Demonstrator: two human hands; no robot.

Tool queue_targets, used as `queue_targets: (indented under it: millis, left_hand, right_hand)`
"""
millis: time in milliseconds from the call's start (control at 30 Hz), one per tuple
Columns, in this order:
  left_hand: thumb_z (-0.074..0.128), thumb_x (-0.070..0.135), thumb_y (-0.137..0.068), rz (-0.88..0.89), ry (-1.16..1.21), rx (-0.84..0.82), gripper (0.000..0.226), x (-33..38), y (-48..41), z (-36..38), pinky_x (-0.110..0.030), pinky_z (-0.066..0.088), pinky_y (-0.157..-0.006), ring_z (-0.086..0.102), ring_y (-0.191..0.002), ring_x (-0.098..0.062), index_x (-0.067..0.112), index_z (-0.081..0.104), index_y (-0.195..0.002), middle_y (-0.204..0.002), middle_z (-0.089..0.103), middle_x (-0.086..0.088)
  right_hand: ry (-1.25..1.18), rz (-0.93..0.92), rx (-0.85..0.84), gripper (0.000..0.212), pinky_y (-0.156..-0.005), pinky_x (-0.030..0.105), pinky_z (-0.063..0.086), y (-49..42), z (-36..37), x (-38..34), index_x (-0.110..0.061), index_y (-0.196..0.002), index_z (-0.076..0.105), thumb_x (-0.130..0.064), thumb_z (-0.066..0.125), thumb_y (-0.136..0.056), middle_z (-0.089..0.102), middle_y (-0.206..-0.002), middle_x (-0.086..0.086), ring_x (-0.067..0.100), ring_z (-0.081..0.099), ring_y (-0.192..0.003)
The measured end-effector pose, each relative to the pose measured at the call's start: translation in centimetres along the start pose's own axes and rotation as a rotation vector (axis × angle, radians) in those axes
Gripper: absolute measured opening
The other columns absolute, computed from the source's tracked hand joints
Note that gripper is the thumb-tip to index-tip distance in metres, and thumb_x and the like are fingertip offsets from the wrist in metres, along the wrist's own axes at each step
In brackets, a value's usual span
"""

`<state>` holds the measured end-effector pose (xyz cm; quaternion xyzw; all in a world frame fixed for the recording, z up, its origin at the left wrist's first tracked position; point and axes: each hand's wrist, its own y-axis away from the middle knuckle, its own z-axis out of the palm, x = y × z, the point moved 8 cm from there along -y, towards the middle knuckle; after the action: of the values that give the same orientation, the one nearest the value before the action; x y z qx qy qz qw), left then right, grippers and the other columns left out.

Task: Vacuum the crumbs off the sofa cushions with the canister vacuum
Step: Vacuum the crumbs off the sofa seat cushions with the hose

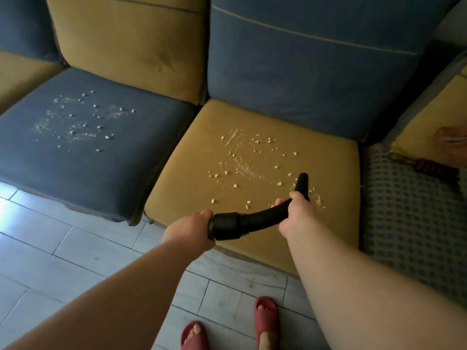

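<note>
Both hands hold the black vacuum hose [255,221] over the front part of the yellow seat cushion [192,183]. The left hand [190,229] is curled around the rear end of the hose's wide collar [223,226], close to the cushion's front edge; whatever runs on behind that hand is hidden. The right hand [297,213] is clamped round the curved stretch further forward, and its fingers [278,202] wrap over the far side. Past that hand the nozzle [303,181] points away from the person and down towards the fabric. Whether its tip touches the cushion cannot be told.

Pale crumbs [242,160] lie scattered over the middle of the yellow seat cushion, most of them to the left of the nozzle and beyond it. A few lie just to the right of the right hand. A second scatter lies on the blue seat cushion [75,168] to the left, well apart from the hose and both hands.

Behind the seats stand a yellow back cushion [131,46] and a blue back cushion [303,72]. A patterned cloth [409,210] covers the seat to the right of the yellow one. The person stands on a pale tiled floor [63,248] in red slippers [266,314], just in front of the sofa.
</note>
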<state>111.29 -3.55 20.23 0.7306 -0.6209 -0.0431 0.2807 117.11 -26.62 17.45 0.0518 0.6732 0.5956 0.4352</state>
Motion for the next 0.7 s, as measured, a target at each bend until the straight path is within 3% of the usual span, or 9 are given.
queue_targets:
  millis: [67, 167, 400, 700]
  left_hand:
    - [0.069, 0.023, -0.079, 0.023, -0.025, -0.043, 0.036, -0.2, 0.4, 1.2, -0.027, 0.053, -0.071, 0.057, -0.074, -0.008, 0.03, 0.048, -0.107, -0.079, 0.055, 0.011]
    - [0.068, 0.023, -0.079, 0.039, -0.073, -0.064, 0.033, -1.0, 1.1, 2.2, -0.024, 0.047, -0.068, 0.053, -0.07, -0.005, 0.031, 0.048, -0.104, -0.075, 0.051, 0.012]
    - [0.068, 0.023, -0.079, 0.079, -0.098, -0.058, 0.032, -2.0, 1.6, 3.3, -0.021, 0.041, -0.064, 0.048, -0.065, -0.002, 0.032, 0.048, -0.102, -0.072, 0.049, 0.012]
    - [0.067, 0.025, -0.079, 0.068, -0.099, -0.033, 0.032, -3.2, 2.1, 3.5, -0.026, 0.046, -0.065, 0.056, -0.074, -0.012, 0.029, 0.048, -0.104, -0.075, 0.049, 0.011]
  right_hand:
    - [-0.003, 0.05, 0.038, 0.04, -0.063, 0.036, 0.057, -0.8, -1.5, 1.7, -0.025, -0.131, 0.047, -0.019, 0.059, -0.093, 0.062, -0.1, 0.009, 0.02, 0.063, -0.067]
    - [-0.005, 0.113, 0.068, 0.042, -0.073, 0.039, 0.058, -1.6, -3.0, 4.2, -0.025, -0.133, 0.046, -0.02, 0.059, -0.093, 0.063, -0.094, 0.008, 0.02, 0.064, -0.069]
    - [-0.001, 0.123, 0.078, 0.039, -0.078, 0.041, 0.058, -2.2, -3.6, 6.4, -0.022, -0.129, 0.048, -0.02, 0.059, -0.093, 0.062, -0.098, 0.009, 0.02, 0.064, -0.069]
    - [0.015, 0.157, 0.038, 0.042, -0.068, 0.037, 0.059, -2.5, -2.5, 7.6, -0.021, -0.13, 0.046, -0.02, 0.062, -0.092, 0.059, -0.098, 0.011, 0.021, 0.064, -0.07]
